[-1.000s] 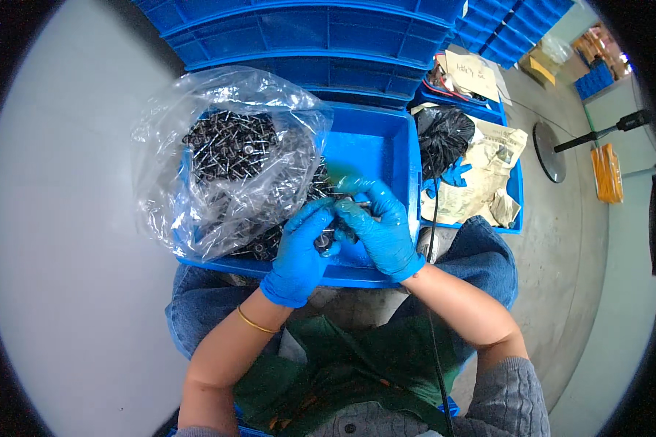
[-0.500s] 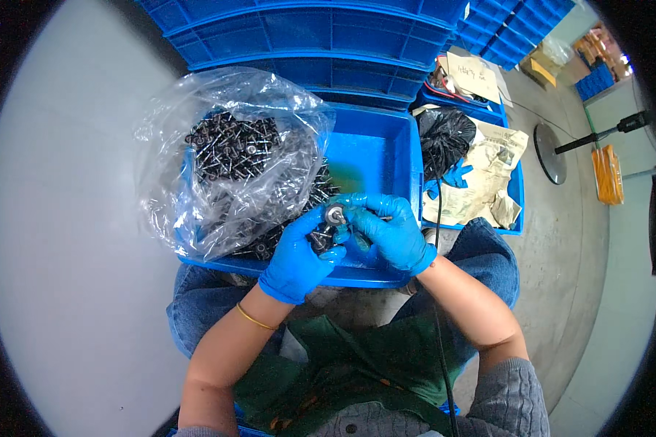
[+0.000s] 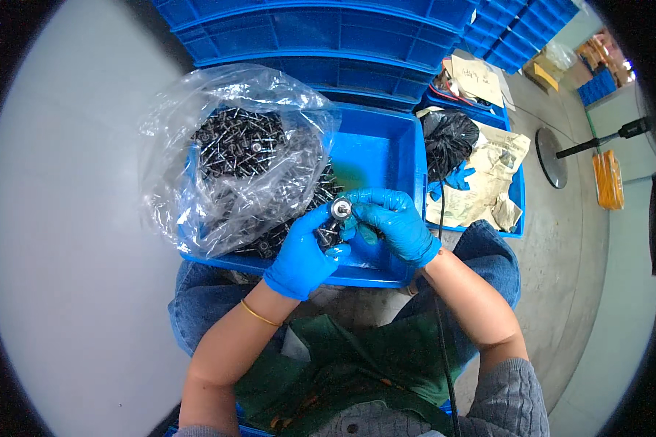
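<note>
Both my hands wear blue gloves and meet over the near edge of a blue plastic bin [image 3: 386, 156]. My left hand [image 3: 304, 253] grips a small dark metal part with a round silvery head [image 3: 340, 209]. My right hand [image 3: 391, 222] closes on the same part from the right, its fingers curled about it. Just left of my hands, a clear plastic bag [image 3: 226, 156] holding several small dark screw-like parts lies in the bin. More of these parts lie loose under my left hand.
Stacked blue crates [image 3: 328, 33] stand behind the bin. To the right, another blue tray [image 3: 514, 211] holds a black bag [image 3: 448, 138], crumpled paper and a blue glove. A black cable [image 3: 439, 218] runs down past my right arm. Grey floor lies left.
My hands have drawn together and lifted slightly; the small part's round head now shows between the fingertips. The bag and bin have not moved.
</note>
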A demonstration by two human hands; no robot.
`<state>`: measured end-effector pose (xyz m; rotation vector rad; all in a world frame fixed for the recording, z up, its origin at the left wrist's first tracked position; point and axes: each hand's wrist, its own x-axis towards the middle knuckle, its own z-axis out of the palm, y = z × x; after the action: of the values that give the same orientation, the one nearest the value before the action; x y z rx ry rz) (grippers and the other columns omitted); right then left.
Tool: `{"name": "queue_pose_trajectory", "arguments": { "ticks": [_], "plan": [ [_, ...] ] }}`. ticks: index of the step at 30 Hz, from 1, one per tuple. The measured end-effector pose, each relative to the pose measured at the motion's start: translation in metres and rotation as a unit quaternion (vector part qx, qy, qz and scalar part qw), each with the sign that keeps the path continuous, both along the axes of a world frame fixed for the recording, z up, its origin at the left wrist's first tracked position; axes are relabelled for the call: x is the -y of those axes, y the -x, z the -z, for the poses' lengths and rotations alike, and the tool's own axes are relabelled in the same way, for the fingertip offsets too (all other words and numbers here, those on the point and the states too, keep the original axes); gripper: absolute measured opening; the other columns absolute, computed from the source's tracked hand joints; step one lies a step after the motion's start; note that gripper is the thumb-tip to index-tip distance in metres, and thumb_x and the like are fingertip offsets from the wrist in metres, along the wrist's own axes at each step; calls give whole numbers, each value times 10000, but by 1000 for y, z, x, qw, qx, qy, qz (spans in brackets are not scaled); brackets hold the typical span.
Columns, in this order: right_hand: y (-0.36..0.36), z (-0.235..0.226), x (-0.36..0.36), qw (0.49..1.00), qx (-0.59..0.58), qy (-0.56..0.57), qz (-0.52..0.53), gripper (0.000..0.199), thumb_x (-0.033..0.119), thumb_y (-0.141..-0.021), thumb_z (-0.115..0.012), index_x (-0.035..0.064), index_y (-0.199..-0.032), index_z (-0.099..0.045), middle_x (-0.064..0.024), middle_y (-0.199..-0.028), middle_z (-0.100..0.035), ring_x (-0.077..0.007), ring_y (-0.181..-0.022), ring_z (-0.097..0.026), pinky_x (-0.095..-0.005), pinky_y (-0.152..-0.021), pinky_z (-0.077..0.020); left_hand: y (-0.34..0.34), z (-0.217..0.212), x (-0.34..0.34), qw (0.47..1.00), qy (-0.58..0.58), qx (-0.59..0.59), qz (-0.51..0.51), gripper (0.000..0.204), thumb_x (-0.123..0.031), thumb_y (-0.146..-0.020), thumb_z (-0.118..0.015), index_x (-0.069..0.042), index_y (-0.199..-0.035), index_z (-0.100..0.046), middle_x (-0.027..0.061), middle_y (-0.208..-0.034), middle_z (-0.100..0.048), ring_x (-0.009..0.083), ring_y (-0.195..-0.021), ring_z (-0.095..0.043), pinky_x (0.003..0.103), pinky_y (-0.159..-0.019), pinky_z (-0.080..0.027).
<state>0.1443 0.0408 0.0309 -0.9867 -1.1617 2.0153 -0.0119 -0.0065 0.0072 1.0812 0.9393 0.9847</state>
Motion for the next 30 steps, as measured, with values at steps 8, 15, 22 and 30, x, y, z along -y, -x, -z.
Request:
{"name": "queue_pose_trajectory", "arguments": {
  "ticks": [8, 15, 22, 30],
  "plan": [
    [7, 1, 3, 998, 51, -26, -21, 235, 145, -802, -501, 47, -1015, -521, -35, -721, -561, -66, -514, -480, -187, -440, -377, 5, -5, -4, 978, -113, -177, 3, 495, 59, -659, -542, 15, -1134, -407, 102, -1076, -489, 172, -985, -479, 299, -850, -393],
    [0, 36, -27, 979, -79, 179, 63, 176, 221, -777, -539, 64, -856, -528, -28, -706, -552, -74, -538, -507, -182, -406, -364, 46, -13, -31, 952, 153, 223, -140, 259, -111, -787, -508, -28, -1031, -489, 44, -855, -520, 102, -719, -486, 178, -523, -402],
    [33, 127, -30, 891, 306, -246, -229, 209, 210, -761, -508, 116, -916, -611, -127, -765, -597, -220, -614, -584, -335, -527, -468, 47, -25, -31, 935, 179, 232, -202, 218, -220, -836, -453, -52, -947, -535, 28, -782, -528, 104, -644, -474, 172, -451, -334],
    [92, 162, -8, 661, 495, -504, -253, 162, 160, -713, -486, 61, -732, -612, -124, -700, -599, -264, -652, -599, -385, -532, -472, 45, -19, -25, 972, 47, 111, -201, 239, -181, -836, -434, -36, -1010, -510, 54, -835, -530, 109, -688, -481, 181, -477, -345]
  ]
}}
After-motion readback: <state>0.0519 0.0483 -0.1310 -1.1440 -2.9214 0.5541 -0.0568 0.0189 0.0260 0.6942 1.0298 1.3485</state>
